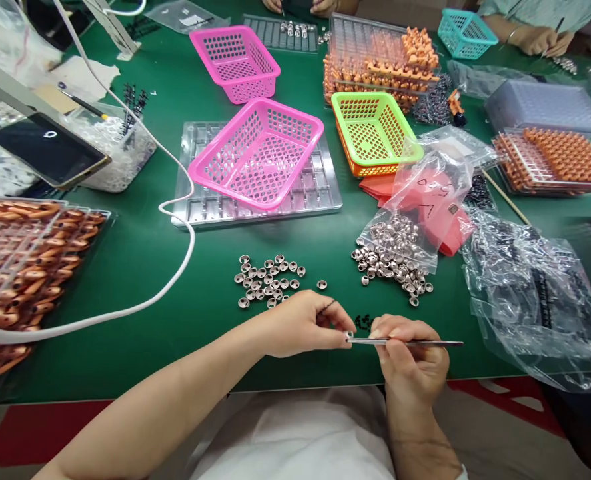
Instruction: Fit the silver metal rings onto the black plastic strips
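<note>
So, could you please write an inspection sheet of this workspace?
Surface: green tabletop, slightly glossy.
Job's things: small silvery metal piece at the tip of a slim metal tool; round silvery metal cups lie beyond.
Clutter: pink perforated plastic baskets, racked orange parts, clear plastic bags.
Hands: left hand pinches the piece; right hand grips the tool.
Cables: white cable curving across the left side.
Surroundings: co-workers' hands at the far edge.

At left, phone (48,147) with dark screen, in front of clear box (132,160); white cable (125,311) curving across green table (140,247). In middle, pink basket (262,201) upon metal tray (326,188). To right, green basket (388,159) above orange basket (375,171); farther back, turquoise basket (465,39).
</note>
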`<state>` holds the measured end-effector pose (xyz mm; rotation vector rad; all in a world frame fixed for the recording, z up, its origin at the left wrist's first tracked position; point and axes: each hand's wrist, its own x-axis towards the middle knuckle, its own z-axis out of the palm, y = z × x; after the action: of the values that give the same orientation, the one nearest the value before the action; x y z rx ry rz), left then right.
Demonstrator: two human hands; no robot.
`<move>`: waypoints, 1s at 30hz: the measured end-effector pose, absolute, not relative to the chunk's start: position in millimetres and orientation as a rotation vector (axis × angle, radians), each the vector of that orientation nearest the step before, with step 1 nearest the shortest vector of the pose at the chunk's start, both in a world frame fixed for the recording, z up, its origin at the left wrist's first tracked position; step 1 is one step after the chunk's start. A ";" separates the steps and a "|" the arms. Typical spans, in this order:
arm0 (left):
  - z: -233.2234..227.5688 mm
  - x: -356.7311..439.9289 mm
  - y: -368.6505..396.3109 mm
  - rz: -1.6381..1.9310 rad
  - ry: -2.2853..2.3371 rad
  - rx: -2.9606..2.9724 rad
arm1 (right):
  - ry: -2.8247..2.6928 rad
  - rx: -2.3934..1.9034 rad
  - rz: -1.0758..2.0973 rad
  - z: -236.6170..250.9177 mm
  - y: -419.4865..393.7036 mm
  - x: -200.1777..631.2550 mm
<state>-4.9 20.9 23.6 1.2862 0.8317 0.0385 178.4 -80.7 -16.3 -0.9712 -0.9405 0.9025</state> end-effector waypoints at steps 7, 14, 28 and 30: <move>9.4 -4.8 24.3 0.333 0.840 0.905 | -0.864 -1.175 0.564 -17.2 -80.4 181.6; 8.7 -4.3 24.0 0.356 0.683 0.533 | -0.944 -1.161 0.498 -17.9 -76.8 172.7; 4.1 -1.5 21.2 0.340 0.643 0.439 | -1.007 -1.229 0.522 -16.4 -81.7 173.3; 4.1 -1.5 21.0 0.337 0.650 0.449 | -1.004 -1.218 0.529 -15.9 -81.5 173.2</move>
<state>-1.5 21.0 4.1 0.4486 0.6496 0.3371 173.2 -81.5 -15.9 -1.2175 -1.0037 0.5285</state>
